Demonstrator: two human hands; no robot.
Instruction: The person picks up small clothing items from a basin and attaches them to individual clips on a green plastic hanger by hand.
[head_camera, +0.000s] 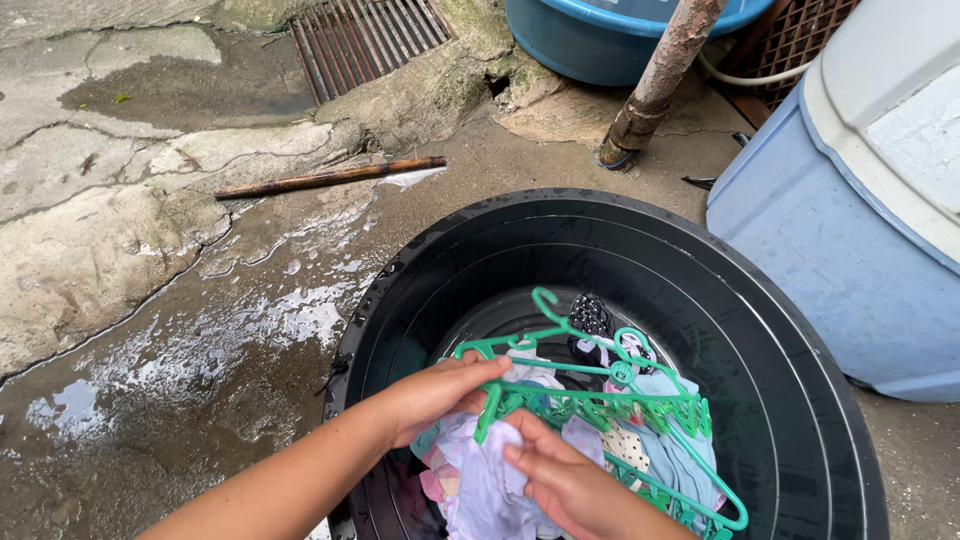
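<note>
Over the black tub (800, 400), left hand (435, 395) closes on green hangers (590, 400); right hand (570, 485) pinches the pale cloth (480, 480) just below.

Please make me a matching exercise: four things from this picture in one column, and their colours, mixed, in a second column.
Things:
1. big round tub
2. bundle of clothes hangers
3. stick on the wet ground
4. small garment under the left hand and right hand

Colours:
A. green
B. pale lilac
C. black
D. brown

Pairs: 1-C, 2-A, 3-D, 4-B
</note>
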